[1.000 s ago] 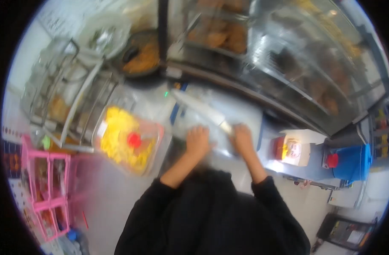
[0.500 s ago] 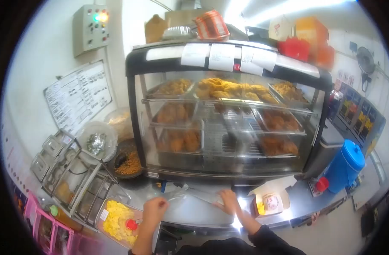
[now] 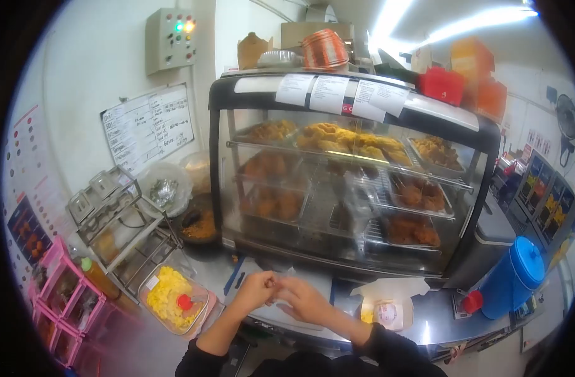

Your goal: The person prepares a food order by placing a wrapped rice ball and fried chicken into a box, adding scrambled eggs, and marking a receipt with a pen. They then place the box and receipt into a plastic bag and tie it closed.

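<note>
Clear plastic wrap (image 3: 276, 290), thin and barely visible, sits pinched between the two hands just above the steel surface (image 3: 438, 314) in front of the heated display case (image 3: 350, 182). Left hand (image 3: 255, 291) and right hand (image 3: 305, 300) meet fingertip to fingertip, both grips closed on it, equally near; its long axis cannot be told.

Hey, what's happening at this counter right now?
A person in black sleeves stands at a steel counter in front of a glass warmer case full of fried food. The left hand and right hand are brought together just above the counter, fingers touching; whether they hold anything is too small to tell. To the left sits a tub of yellow food with a red lid on it, and to the right an open paper box and a blue jug.
</note>
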